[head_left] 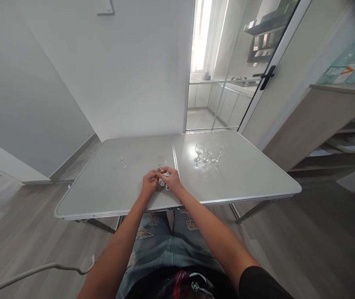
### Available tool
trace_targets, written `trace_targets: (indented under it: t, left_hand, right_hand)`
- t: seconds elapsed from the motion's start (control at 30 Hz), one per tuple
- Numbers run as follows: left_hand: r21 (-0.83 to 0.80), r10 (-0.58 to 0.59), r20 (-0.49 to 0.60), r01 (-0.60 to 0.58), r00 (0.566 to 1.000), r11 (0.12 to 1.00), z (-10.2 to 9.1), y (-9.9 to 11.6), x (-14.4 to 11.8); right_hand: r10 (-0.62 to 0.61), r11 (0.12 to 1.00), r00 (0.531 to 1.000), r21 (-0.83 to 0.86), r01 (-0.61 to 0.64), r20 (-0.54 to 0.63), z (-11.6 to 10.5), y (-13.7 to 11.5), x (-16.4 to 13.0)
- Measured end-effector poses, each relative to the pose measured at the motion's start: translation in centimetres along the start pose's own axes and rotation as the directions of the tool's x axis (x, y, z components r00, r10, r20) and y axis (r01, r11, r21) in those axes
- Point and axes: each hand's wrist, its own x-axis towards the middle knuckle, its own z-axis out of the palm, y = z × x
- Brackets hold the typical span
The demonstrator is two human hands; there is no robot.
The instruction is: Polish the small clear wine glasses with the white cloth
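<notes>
Small glass [164, 179] with a bit of white cloth around it, that's what I've got here, pinched between both hands over the near middle of the folding table [258, 174], right by its centre seam. The table is the big thing in front of me, pale and glossy. Far right of the seam stand three stemmed glasses [208, 154] in a tight row, upright, well apart from my hands, out of elbow range. My left hand [149, 185] closes on one side of the glass to steady it; my right hand [173, 179] wraps the other side with the cloth. A faint clear piece [122, 160] sits far left; I can't tell what.
</notes>
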Motion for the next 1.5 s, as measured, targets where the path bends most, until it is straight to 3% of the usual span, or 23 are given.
trace_targets:
  t: [0.17,0.43,0.57,0.7,0.83,0.93,1.03,1.13,1.27,1.5]
  left_hand:
    - [0.088,0.064,0.069,-0.070,0.996,0.994,-0.1,-0.2,0.0]
    - [0.115,0.081,0.078,-0.090,0.994,0.989,-0.1,-0.5,0.2]
    - [0.092,0.071,0.128,-0.083,0.989,0.992,-0.3,0.4,0.2]
    - [0.091,0.067,0.120,-0.078,0.991,0.993,-0.5,1.7,0.2]
    - [0.140,0.059,0.069,-0.069,0.996,0.988,-0.3,2.1,0.0]
    - [0.143,0.057,0.069,-0.066,0.996,0.987,-0.1,1.9,0.0]
    - [0.132,0.039,0.063,-0.047,0.997,0.990,0.1,1.6,0.0]
    - [0.133,0.023,0.058,-0.030,0.998,0.991,0.1,1.4,0.0]
    - [0.139,0.013,0.057,-0.021,0.998,0.990,0.0,1.3,-0.1]
    - [0.132,-0.001,0.072,-0.008,0.997,0.991,0.1,1.2,0.0]
  right_hand:
    - [-0.086,0.982,0.996,-0.172,0.079,-0.038,-0.2,0.0,-0.3]
    - [-0.097,0.969,0.995,-0.230,0.092,-0.011,-0.5,-0.2,-0.5]
    - [-0.056,0.974,0.992,-0.226,0.029,-0.115,-0.4,-0.6,-0.4]
    - [-0.023,0.974,0.960,-0.221,-0.041,-0.279,-0.9,-1.0,-0.2]
    - [0.016,0.970,0.929,-0.220,-0.104,-0.369,-5.0,-1.3,-1.2]
    - [0.037,0.931,0.914,-0.319,-0.179,-0.403,-10.9,-1.3,-2.6]
    - [-0.016,0.862,0.906,-0.466,-0.202,-0.423,-17.2,-1.3,-3.0]
    - [-0.032,0.783,0.928,-0.587,-0.207,-0.370,-21.5,-1.1,-2.1]
    - [0.010,0.684,0.961,-0.699,-0.209,-0.278,-23.5,-0.3,-0.2]
    - [0.038,0.681,0.966,-0.700,-0.213,-0.257,-24.0,1.8,2.2]
